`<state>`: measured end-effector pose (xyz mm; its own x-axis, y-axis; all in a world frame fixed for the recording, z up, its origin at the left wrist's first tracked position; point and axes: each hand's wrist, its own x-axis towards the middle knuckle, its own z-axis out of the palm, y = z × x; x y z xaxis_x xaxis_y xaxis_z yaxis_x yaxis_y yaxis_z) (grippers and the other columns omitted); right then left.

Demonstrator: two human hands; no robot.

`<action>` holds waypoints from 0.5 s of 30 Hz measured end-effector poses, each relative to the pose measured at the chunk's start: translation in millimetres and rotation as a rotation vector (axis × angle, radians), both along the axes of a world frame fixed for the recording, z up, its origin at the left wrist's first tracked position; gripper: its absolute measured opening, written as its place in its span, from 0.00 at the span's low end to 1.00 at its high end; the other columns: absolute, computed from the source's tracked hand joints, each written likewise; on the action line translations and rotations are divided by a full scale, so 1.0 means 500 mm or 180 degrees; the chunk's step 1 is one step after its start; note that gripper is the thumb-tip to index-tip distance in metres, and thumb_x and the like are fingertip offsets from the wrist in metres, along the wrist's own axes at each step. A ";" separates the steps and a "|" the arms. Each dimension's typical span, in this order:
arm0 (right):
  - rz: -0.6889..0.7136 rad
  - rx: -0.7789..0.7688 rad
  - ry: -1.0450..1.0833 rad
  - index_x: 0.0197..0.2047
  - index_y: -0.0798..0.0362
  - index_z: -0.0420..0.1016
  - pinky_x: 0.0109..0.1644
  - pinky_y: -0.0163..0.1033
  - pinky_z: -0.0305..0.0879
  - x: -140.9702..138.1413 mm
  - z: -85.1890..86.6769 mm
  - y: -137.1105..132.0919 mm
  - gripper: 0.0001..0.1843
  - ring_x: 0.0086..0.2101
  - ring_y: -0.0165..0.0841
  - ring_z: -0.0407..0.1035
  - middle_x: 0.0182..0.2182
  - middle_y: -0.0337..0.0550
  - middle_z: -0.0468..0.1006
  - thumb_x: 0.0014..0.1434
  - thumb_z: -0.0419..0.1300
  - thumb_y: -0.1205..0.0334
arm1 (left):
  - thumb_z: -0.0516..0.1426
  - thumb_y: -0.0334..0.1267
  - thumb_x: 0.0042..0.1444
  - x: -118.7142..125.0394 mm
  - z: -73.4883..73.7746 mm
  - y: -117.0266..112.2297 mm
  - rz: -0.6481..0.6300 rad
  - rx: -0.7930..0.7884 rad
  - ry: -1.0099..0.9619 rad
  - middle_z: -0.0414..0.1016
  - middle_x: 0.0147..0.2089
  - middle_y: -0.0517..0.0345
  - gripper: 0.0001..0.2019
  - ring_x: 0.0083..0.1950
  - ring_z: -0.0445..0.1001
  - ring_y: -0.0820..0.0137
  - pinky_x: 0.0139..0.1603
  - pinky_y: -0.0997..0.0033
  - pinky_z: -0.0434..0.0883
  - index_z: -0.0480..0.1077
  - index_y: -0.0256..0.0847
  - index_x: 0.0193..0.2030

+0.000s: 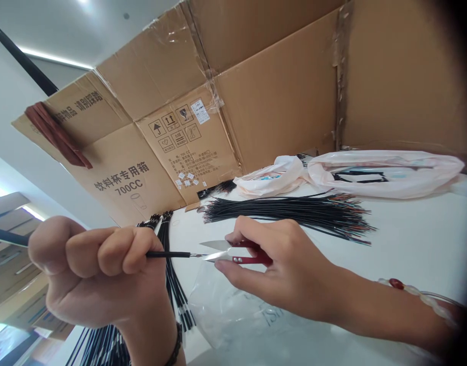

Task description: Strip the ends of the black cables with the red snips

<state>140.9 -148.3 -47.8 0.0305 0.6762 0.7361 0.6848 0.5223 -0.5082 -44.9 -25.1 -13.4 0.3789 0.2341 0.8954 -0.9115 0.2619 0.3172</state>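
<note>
My left hand (92, 269) is a closed fist around a thin black wire (168, 254), whose stripped tip points right. My right hand (283, 269) grips small red-handled thread snips (233, 252); their blades are parted at the wire's tip. Both hands hover above a white table (409, 239). A clear plastic bag (226, 310) lies flat under my right hand.
A loose bundle of black wires (290, 211) lies behind my hands. More bundled black wires (172, 274) hang off the table's left edge. Pale plastic bags (378, 173) with parts sit at the back. Flattened cardboard boxes (218, 91) stand as a wall behind.
</note>
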 end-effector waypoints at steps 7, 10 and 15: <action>0.0260 -0.0262 0.0360 0.29 0.53 0.66 0.23 0.28 0.48 0.000 0.000 0.003 0.13 0.19 0.21 0.49 0.17 0.26 0.57 0.57 0.64 0.56 | 0.49 0.31 0.60 0.002 0.009 0.004 0.0096 0.0246 0.0079 0.35 0.21 0.71 0.13 0.19 0.37 0.78 0.27 0.73 0.53 0.46 0.41 0.28; 0.0273 -0.0208 0.0409 0.29 0.53 0.65 0.23 0.28 0.48 -0.001 0.000 0.006 0.14 0.20 0.21 0.49 0.17 0.26 0.56 0.57 0.64 0.57 | 0.46 0.34 0.64 0.002 0.011 0.006 0.0220 0.0263 0.0063 0.34 0.21 0.71 0.13 0.18 0.37 0.77 0.27 0.73 0.55 0.47 0.41 0.28; 0.0223 -0.0190 0.0455 0.29 0.53 0.64 0.23 0.27 0.48 -0.002 0.000 0.009 0.14 0.20 0.21 0.49 0.17 0.26 0.56 0.58 0.64 0.58 | 0.48 0.31 0.60 0.003 0.010 0.006 0.0178 0.0168 0.0063 0.34 0.21 0.70 0.12 0.19 0.36 0.77 0.27 0.73 0.54 0.47 0.41 0.28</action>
